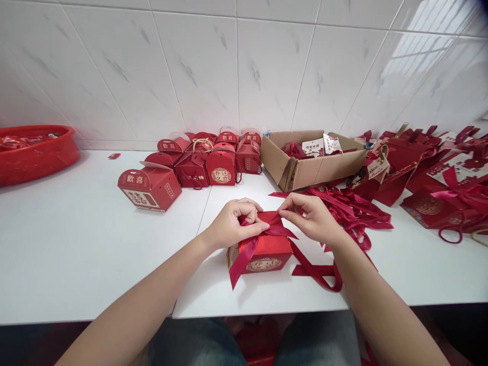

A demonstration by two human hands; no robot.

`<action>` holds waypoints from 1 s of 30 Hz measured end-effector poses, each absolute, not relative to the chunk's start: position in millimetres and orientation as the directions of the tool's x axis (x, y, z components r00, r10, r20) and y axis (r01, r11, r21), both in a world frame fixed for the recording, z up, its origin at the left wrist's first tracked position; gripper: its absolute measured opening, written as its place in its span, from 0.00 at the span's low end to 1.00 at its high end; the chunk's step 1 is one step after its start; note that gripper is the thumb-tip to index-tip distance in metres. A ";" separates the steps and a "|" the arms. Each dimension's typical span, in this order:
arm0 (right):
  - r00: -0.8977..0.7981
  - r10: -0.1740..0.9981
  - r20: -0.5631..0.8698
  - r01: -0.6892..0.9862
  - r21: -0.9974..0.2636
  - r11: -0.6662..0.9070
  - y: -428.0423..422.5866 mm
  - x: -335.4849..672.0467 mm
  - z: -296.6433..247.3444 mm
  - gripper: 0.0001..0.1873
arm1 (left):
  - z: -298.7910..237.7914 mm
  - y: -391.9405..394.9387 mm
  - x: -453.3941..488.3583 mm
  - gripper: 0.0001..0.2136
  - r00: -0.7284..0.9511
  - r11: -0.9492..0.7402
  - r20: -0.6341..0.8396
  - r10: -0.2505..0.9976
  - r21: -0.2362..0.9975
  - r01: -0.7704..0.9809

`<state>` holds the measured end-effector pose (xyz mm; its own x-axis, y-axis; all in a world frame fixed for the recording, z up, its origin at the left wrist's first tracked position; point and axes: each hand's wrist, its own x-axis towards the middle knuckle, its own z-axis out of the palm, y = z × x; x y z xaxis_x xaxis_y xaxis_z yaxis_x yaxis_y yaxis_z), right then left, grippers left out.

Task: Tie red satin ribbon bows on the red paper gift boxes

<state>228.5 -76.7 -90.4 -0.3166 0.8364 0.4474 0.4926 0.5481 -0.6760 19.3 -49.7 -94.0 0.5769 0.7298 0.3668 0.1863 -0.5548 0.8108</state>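
Observation:
A small red gift box [272, 249] with a gold round emblem on its front sits before me near the table's front edge. A dark red satin ribbon [244, 258] lies across its top, one tail hanging down the front left. My left hand [244, 221] is closed at the box's top, thumb and fingers pinching the ribbon. On the right side of the top, my right hand [305, 213] pinches another part of the ribbon between thumb and forefinger. The knot area is partly hidden by my left fingers.
Loose ribbons [343, 208] lie in a heap right of the box. Behind stand several red gift boxes [192, 168] and an open cardboard box [324, 170] with cards. Red bags [400, 157] crowd the right; a red basin [41, 157] stands far left.

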 end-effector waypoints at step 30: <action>-0.470 0.762 0.446 0.379 -0.677 0.631 -84.6 213.0 -94.5 0.09 | -88.3 -41.3 4.4 0.08 0.737 -0.472 0.268 0.621 0.878 0.078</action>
